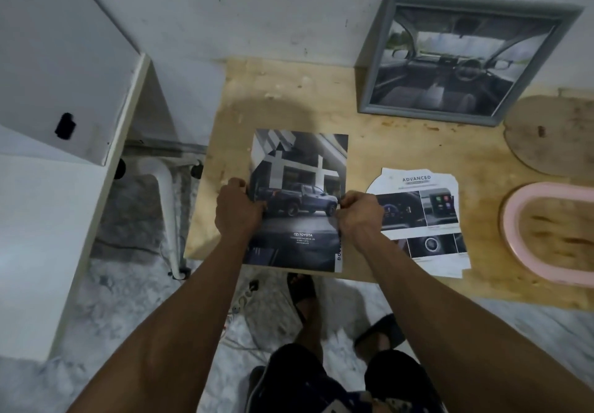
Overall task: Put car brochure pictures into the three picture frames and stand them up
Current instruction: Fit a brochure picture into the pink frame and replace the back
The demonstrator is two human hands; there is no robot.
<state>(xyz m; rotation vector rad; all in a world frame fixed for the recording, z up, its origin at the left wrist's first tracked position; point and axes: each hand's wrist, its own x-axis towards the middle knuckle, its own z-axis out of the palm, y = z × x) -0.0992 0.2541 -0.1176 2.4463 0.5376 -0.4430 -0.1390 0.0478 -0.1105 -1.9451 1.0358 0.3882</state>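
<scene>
Head view of a wooden table top (pixel 401 152) set against a pale wall. Near the front left edge lies a car brochure (pixel 299 168), its cover showing a dark pickup truck before a grey building, with "TOYOTA" printed below. The left hand (pixel 238 210) grips the brochure's left edge, fingers curled over it; the right hand (pixel 358 213) pinches the right edge at about the same height. Just right of the brochure, flat on the table, lies a torn brochure page (pixel 421 219) headed "ADVANCED", showing dashboard details. At the back, a grey picture frame (pixel 463 59) holding a car-interior picture stands tilted, leaning against the wall. At the right edge lie a brown oval backing board (pixel 553 136) and, nearer the viewer, a pink oval frame (pixel 511 229) lying flat. A white cabinet (pixel 64 59) stands to the left of the table.
</scene>
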